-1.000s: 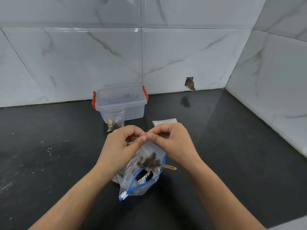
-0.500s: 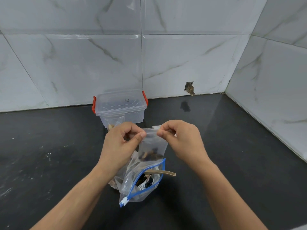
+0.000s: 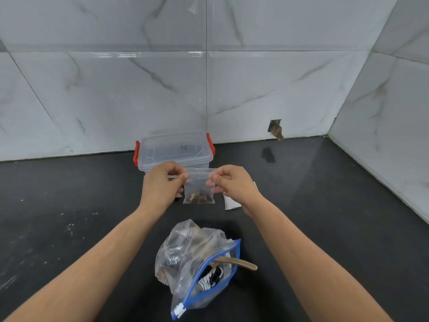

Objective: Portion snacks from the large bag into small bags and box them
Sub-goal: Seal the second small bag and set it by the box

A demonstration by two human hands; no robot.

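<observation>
We see both hands up over the dark desk (image 3: pixel 69 194), holding one small clear bag (image 3: pixel 199 189) by its top edge. Left hand (image 3: pixel 160 184) pinches the top left corner, right hand (image 3: pixel 234 182) pinches the top right, so the strip between them is pulled flat. Bag hangs clear of the desk, brown snack pieces (image 3: pixel 198 198) settled at its bottom. Directly behind it: clear plastic box (image 3: pixel 174 152) with red side latches, lid on, standing near the marble-tiled wall (image 3: pixel 116 89). Just past the right hand we see a white flat item (image 3: pixel 229 202) on the desk, partly hidden, can't tell what it is. Nearer to us, between the forearms, the large bag (image 3: pixel 197 263) with the blue zip edge lies slumped on the desk, mouth open, a tan handle (image 3: pixel 241 263) poking out to the right. Contents of the large bag are too blurred to make out.
</observation>
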